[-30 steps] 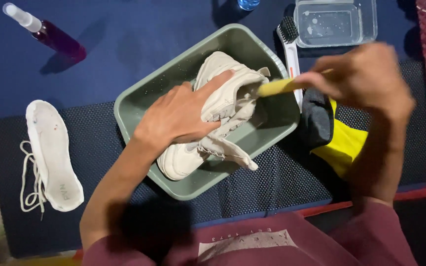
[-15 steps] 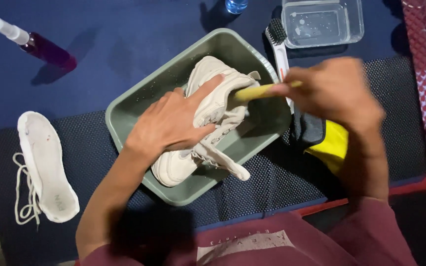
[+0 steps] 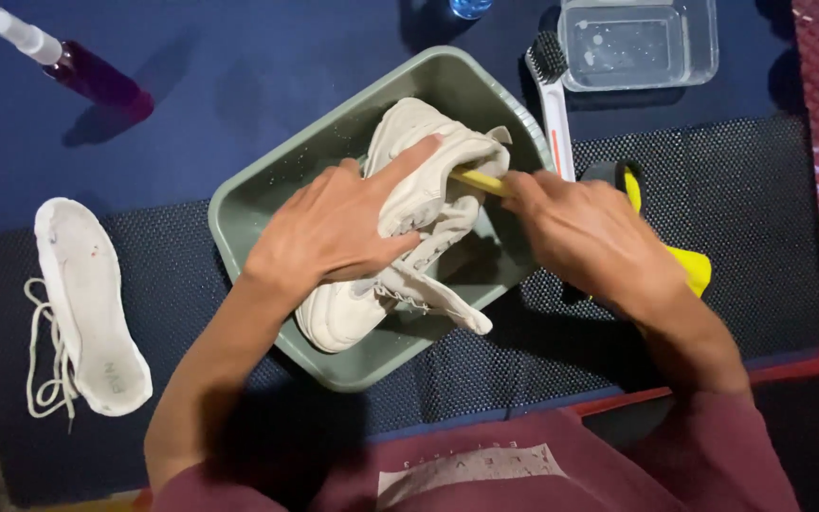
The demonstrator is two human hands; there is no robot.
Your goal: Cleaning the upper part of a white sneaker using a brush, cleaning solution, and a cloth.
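A cream-white sneaker (image 3: 409,228) lies on its side in a grey-green plastic tub (image 3: 267,194). My left hand (image 3: 334,228) presses flat on the shoe's upper, fingers spread toward the collar. My right hand (image 3: 590,237) grips a yellow brush handle (image 3: 481,181) whose front end goes into the shoe's opening; the brush head is hidden inside. The shoe's tongue and loose flaps hang toward the tub's near rim.
A white insole (image 3: 87,303) and a coiled lace (image 3: 45,365) lie at the left. A purple spray bottle (image 3: 78,66) sits at the far left, a white brush with black bristles (image 3: 554,95) and a clear container (image 3: 637,43) at the back. A grey-yellow cloth (image 3: 680,261) lies under my right arm.
My right hand has dropped lower and nearer to me, pushing the yellow handle deeper into the shoe. My left hand has stayed on the sneaker.
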